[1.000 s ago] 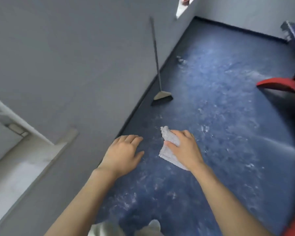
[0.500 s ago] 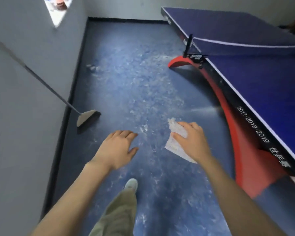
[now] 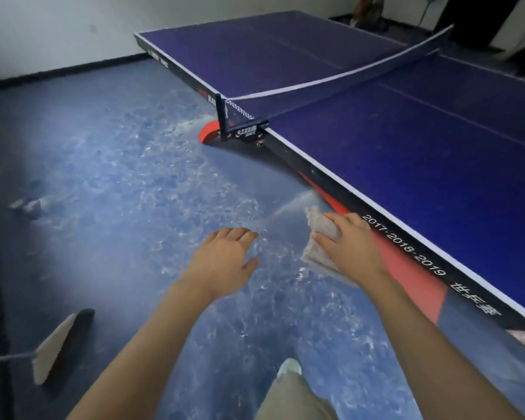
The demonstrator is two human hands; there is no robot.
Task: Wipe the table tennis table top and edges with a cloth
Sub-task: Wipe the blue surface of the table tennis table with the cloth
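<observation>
Both my forearms reach forward, bare. My left hand (image 3: 225,256) hangs palm down, fingers loosely spread, holding nothing. Just right of it, my right hand (image 3: 350,248) has its grip closed around a folded cloth (image 3: 317,237), thumb on top.

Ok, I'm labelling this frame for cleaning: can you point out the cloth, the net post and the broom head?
cloth (image 3: 322,228): head view, on the crumpled upper part above the right hand's thumb.
net post (image 3: 225,121): head view, on the black upright at the table's near edge.
broom head (image 3: 50,347): head view, on its pale flat face.
</observation>
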